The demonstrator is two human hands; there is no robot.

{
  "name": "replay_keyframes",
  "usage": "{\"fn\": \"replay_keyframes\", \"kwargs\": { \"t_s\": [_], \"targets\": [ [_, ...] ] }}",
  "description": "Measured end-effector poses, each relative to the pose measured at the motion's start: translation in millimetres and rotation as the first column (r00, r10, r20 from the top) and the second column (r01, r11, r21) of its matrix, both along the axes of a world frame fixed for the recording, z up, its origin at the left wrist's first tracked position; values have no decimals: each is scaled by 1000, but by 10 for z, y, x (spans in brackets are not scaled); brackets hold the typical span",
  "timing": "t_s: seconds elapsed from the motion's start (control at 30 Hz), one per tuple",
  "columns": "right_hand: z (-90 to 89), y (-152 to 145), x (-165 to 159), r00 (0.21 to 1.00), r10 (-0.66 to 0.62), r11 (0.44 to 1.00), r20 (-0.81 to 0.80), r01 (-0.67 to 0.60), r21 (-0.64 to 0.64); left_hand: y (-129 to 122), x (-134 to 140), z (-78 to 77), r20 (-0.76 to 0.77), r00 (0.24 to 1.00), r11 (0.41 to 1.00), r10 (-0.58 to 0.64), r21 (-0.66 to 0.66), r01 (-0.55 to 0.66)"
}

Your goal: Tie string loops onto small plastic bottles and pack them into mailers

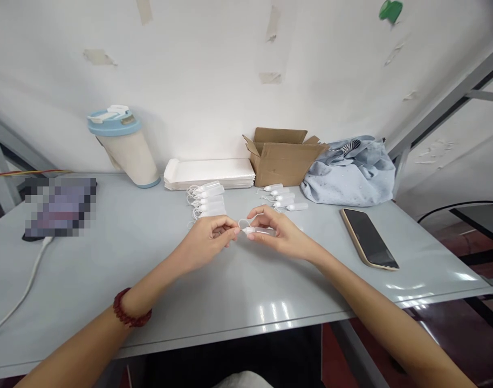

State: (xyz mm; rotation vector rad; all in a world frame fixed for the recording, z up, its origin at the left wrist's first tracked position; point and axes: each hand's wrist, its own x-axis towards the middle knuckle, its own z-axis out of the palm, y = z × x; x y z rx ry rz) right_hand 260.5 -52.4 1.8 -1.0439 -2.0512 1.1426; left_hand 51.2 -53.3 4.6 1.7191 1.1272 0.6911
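Note:
My right hand [276, 231] holds a small translucent plastic bottle [262, 231] with a white pointed cap between thumb and fingers. The bottle lies nearly level, its tip facing left. A thin white loop [244, 221] arches above the cap. At the tip end, my left hand [214, 240] has thumb and forefinger pinched together on the tip or the loop's end; which one is hidden by the fingers. Just beyond my left hand, several similar bottles with loops [210, 199] lie in a row. Another group of bottles [285, 202] rests beyond my right hand.
Against the wall stand a blue-lidded tumbler [129, 151], a stack of white envelopes or flat boxes [210, 170], an open cardboard box [281, 167] and a light blue cloth bag [351, 172]. A phone [370, 240] lies right; a blurred-out device [60, 207] with a white cable [32, 280] lies left.

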Motion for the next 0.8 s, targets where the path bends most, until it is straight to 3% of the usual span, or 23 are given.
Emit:
{"fn": "replay_keyframes", "kwargs": {
  "t_s": [0.13, 0.27, 0.33, 0.47, 0.67, 0.8],
  "targets": [
    [-2, 83, 93, 991, -108, 980, 81, 93, 176, 95, -96, 69, 24, 985, 984, 169, 60, -170],
    [-27, 247, 281, 928, -281, 875, 246, 142, 463, 251, -249, 80, 100, 898, 897, 428, 73, -435],
    [-32, 327, 382, 887, -340, 832, 313, 128, 539, 330, -314, 47, 123, 854, 856, 505, 56, -514],
    [5, 406, 522, 842, -386, 845, 378, 157, 512, 435, -387, -20, 115, 834, 836, 539, 43, -546],
    [103, 363, 581, 789, -285, 946, 544, 142, 290, 458, -422, -18, 58, 855, 854, 516, 43, -519],
    [126, 349, 598, 757, -248, 964, 605, 132, 231, 458, -436, 5, 16, 834, 832, 552, 58, -552]
  ]
}}
